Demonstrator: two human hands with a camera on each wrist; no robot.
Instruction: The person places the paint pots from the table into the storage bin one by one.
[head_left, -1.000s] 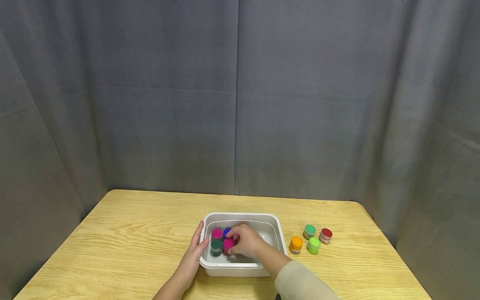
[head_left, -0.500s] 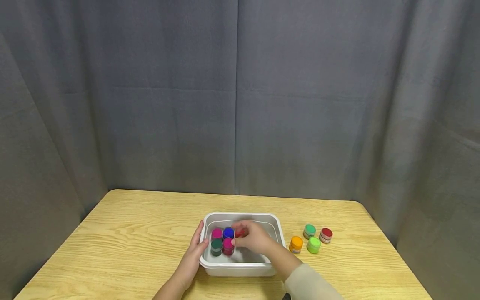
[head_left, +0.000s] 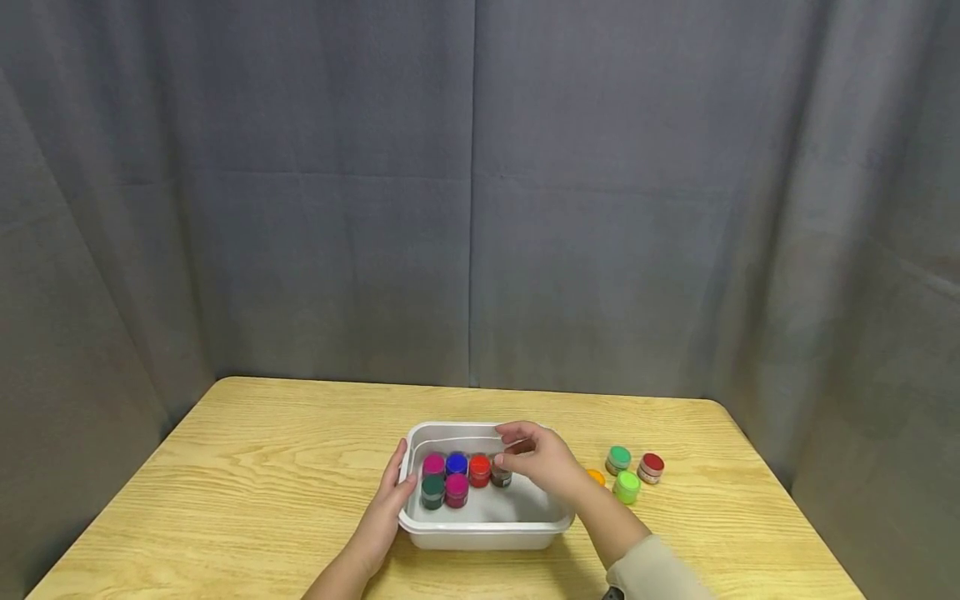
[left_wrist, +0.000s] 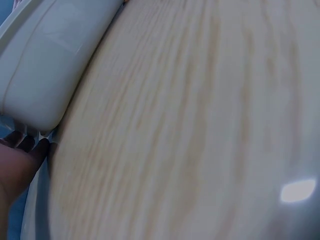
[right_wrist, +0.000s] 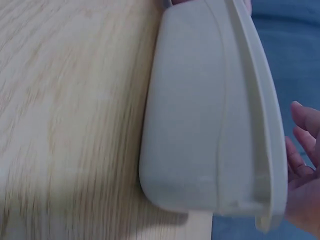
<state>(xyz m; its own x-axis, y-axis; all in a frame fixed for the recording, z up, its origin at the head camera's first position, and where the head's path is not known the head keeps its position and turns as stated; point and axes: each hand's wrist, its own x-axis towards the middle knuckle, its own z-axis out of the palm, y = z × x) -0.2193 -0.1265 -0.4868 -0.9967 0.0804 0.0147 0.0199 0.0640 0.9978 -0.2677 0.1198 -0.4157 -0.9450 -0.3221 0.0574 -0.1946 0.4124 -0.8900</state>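
Note:
A white plastic tub (head_left: 480, 528) stands on the table, holding several small lidded jars. Two magenta-lidded jars, one dark green jar (head_left: 432, 491) and one blue jar (head_left: 457, 465) cluster at its left end. To their right sit a red jar (head_left: 479, 471) and a brown jar (head_left: 501, 477). My left hand (head_left: 382, 512) holds the tub's left end, thumb at the rim and fingers along the outside. Over the tub's right half is my right hand (head_left: 543, 458), fingers spread apart, thumb overlapping the brown jar's top. The right wrist view shows its fingers loosely bent beyond the tub wall.
Right of the tub, on the wooden table (head_left: 300, 467), stand a green jar (head_left: 618, 459), a dark red jar (head_left: 651, 468) and a lime green jar (head_left: 627, 487). An orange jar (head_left: 596, 477) is partly hidden by my right wrist. Grey curtains (head_left: 337, 250) hang behind the table.
My right hand has moved right and up from the jar cluster, uncovering the blue, red and brown jars. It now partly covers the orange jar. My left hand stays in place.

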